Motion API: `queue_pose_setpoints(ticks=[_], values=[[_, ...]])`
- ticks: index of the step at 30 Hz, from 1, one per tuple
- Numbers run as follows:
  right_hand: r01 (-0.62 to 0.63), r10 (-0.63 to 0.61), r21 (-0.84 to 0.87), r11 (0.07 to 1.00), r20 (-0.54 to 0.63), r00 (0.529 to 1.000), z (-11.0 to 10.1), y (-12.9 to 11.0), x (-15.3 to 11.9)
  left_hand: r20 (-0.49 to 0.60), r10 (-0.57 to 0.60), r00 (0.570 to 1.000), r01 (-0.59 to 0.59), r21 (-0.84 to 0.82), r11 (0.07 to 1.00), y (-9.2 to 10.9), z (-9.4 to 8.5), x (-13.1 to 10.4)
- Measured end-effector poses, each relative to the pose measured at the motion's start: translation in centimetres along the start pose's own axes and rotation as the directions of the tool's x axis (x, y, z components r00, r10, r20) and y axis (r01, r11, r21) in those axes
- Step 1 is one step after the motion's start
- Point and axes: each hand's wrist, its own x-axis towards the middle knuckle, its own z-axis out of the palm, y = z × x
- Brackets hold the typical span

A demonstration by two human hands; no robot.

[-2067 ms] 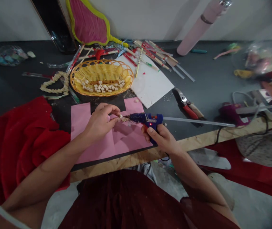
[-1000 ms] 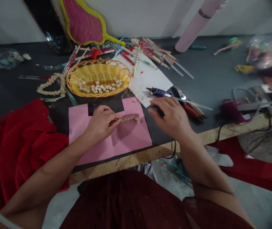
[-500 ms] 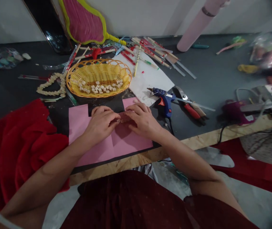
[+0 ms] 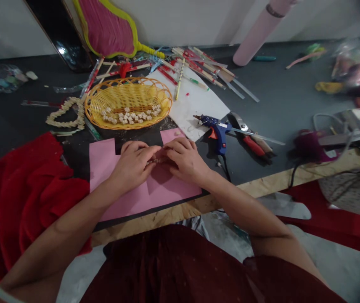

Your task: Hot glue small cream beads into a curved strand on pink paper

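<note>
My left hand (image 4: 135,164) and my right hand (image 4: 184,160) meet over a pink sheet (image 4: 126,202) near the table's front edge. Both have their fingers closed on a short row of small pale pieces (image 4: 154,160), partly hidden by the fingers. Just beyond the hands, a yellow wicker basket (image 4: 129,90) holds several small pale cubes (image 4: 132,115). To its left lies a heart-shaped ring of similar pieces (image 4: 64,121). A blue glue gun (image 4: 219,134) rests right of my right hand, its nozzle pointing left.
Red-handled pliers (image 4: 252,143) lie beyond the glue gun. Sticks and wrapped rods (image 4: 199,69) cover part of a white sheet (image 4: 195,120). A pink bottle (image 4: 255,38) and a dark phone (image 4: 69,46) stand at the back. Red cloth (image 4: 31,181) lies at the left.
The fingertips of both hands have come slightly closer together, and more of the pale row shows beside my left fingers. The view has shifted slightly.
</note>
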Motion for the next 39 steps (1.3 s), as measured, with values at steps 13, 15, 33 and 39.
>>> queue_pose_setpoints(ticks=[13,15,33,39], values=[[-0.002,0.002,-0.008,1.0,0.002,1.0,0.36,-0.05,0.2,0.023,0.04,0.999,-0.041,0.047,0.998,-0.26,0.36,0.1],[-0.003,0.003,-0.007,1.0,0.0,1.0,0.39,-0.05,0.19,0.026,0.05,0.998,-0.051,0.053,0.997,-0.27,0.37,0.06],[-0.017,0.017,-0.013,1.0,0.015,1.0,0.3,-0.18,0.3,0.05,0.02,0.999,-0.02,0.004,1.0,-0.19,0.3,0.11],[-0.006,0.006,-0.02,1.0,-0.007,1.0,0.43,-0.12,0.2,0.043,0.025,0.999,-0.025,-0.009,1.0,-0.18,0.29,0.1]])
